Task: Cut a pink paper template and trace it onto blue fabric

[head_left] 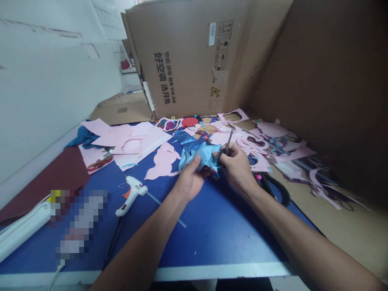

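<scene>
Light blue fabric (206,153) is gripped in my left hand (192,178), the thumb pressed on top of it. My right hand (238,163) is closed around the dark handles of a pair of scissors (230,135), whose blades point up and away from me. The right fingertips are close against the right side of the fabric; whether they pinch it too I cannot tell. A darker shiny blue piece of fabric (188,140) lies just behind the held fabric. Left of my hands is a pink paper cutout (163,161).
A white glue gun (133,194) with a glue stick lies on the blue table (212,242). Pink paper scraps (257,141) are piled at the back right, pink sheets (142,137) at the back left. A cardboard box (194,60) walls the back and right. A power strip (24,230) is at left.
</scene>
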The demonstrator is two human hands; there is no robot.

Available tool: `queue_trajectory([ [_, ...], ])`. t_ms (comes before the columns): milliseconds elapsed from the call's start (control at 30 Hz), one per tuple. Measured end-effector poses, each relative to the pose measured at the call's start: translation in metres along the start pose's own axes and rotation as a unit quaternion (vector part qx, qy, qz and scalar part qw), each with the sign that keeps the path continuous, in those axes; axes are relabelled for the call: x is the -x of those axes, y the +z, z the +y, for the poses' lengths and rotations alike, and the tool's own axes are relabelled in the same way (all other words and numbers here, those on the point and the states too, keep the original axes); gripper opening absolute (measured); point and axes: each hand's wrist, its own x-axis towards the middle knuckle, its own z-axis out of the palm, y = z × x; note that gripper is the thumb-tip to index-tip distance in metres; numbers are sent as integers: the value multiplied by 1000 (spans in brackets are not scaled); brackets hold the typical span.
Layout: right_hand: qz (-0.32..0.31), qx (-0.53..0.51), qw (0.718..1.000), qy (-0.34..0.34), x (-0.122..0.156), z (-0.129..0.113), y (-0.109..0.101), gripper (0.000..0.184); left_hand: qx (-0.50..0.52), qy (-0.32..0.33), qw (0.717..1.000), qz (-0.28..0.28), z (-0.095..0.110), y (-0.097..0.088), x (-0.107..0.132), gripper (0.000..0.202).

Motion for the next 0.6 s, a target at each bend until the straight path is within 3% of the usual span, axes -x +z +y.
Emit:
queue_trajectory([
  [167, 2, 48, 998, -33, -1, -3, -3, 30, 38, -11, 996, 75, 7, 1, -2, 15],
  [333, -4, 90, 994, -65, 0, -11, -3, 27, 4, -31, 997, 71, 6, 2, 1, 28],
  [433, 7, 112, 990, -83, -2, -15, -6, 27, -1, -48, 995, 86, 9, 0, -1, 24],
  [600, 3, 124, 991, -56, -8, -14, -12, 26, 19, -54, 993, 103, 23, -2, -2, 23],
])
